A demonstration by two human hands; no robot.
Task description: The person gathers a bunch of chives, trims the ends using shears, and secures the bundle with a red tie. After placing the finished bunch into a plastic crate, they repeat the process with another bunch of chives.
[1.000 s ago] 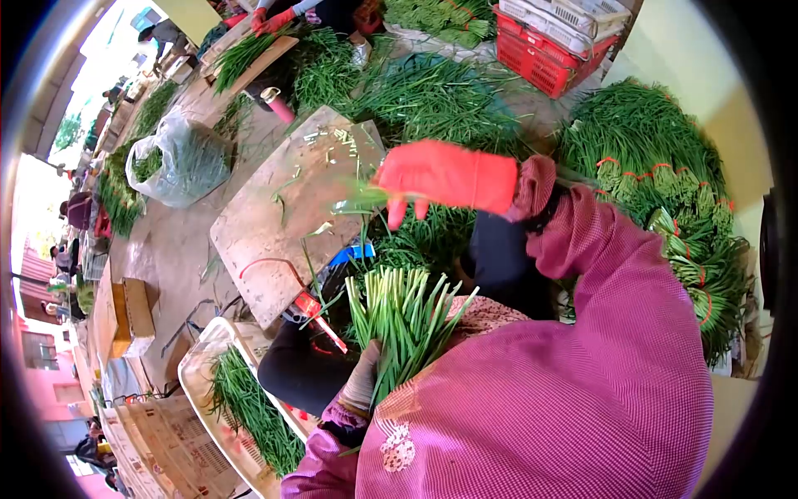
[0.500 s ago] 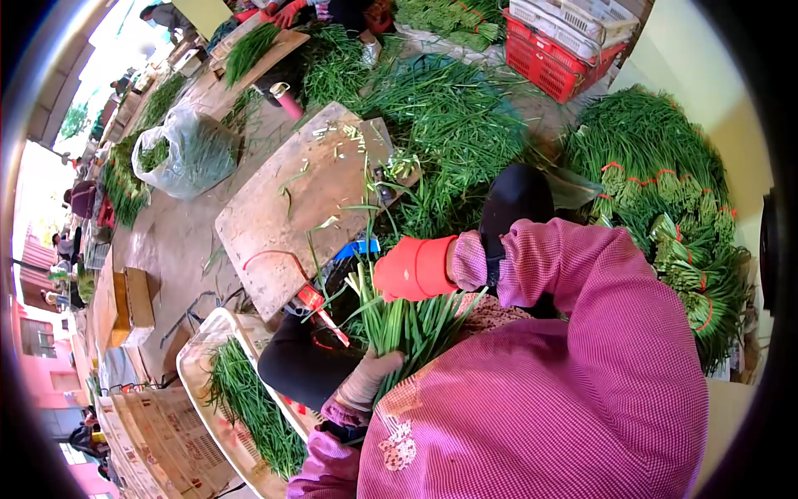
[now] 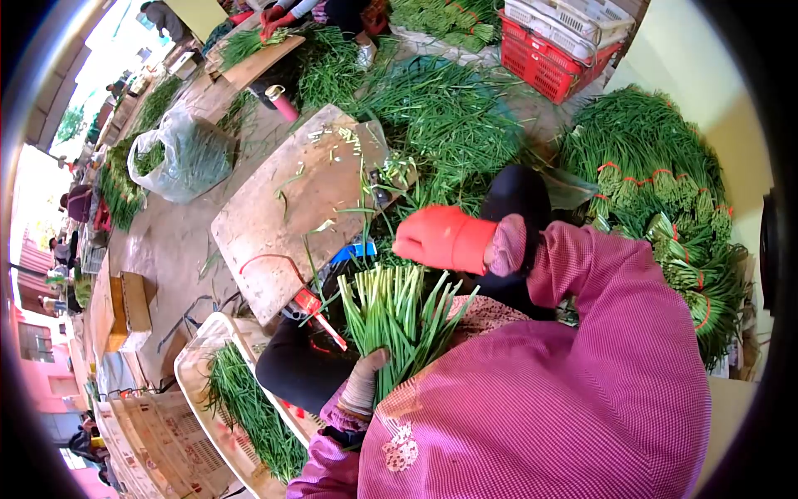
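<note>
A loose bunch of green chives stands upright against my body, its pale cut ends fanned upward. My left hand, in a greyish glove, is closed around the lower part of it. Just above the pale ends is my right hand in a red glove, its fingers curled in and apart from the bunch; whatever it may hold is hidden. A worn board with chive scraps lies in front of me. At its near edge is a red-handled tool, partly seen.
A chive heap covers the floor beyond the board. Tied bundles are stacked at the right. A white crate with chives stands at lower left. Red baskets, a plastic bag, a pink bottle and a co-worker's red-gloved hands are farther off.
My right hand has come off the chives and moved up and right. The bunch has spread wider in my left hand. The co-worker's hands have moved over their chives.
</note>
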